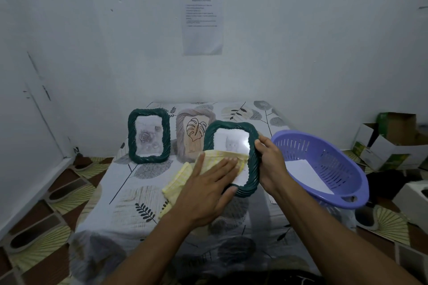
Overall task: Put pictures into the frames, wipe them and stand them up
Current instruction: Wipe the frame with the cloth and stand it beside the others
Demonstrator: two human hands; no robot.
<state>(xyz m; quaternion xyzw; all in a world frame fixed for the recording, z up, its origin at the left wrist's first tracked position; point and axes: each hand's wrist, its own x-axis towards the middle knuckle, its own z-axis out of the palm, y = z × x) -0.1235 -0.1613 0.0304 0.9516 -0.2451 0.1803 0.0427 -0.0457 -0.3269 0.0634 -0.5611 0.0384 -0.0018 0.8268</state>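
Wall: pale, with a printed sheet stuck up above the counter; its text is too small to read.
Floor: patterned in brown and green fans on either side.
Counter: covered with a white cloth printed with grey leaves, running back to the wall.
Boxes: open cardboard, white and green, piled on the floor at the far right.
Basket: purple plastic, slotted, tilted at the counter's right edge with a white paper lying inside.
Held frame: dark green with a twisted-rope rim, raised and tilted in front of the basket; the picture in it is washed out by glare, possibly a white cat.
Left frame: also dark green, standing upright at the back left, showing a grey rose picture.
Middle frame: beige and ribbed, standing just right of it, showing a line-drawn leaf, its right part hidden behind the held frame.
Left hand: laid flat with fingers spread, pressing a rag onto the glass of the held frame.
Right hand: gripping the held frame's right rim, thumb on the front.
Rag: yellow checked, bunched under the left hand, trailing down to the left.
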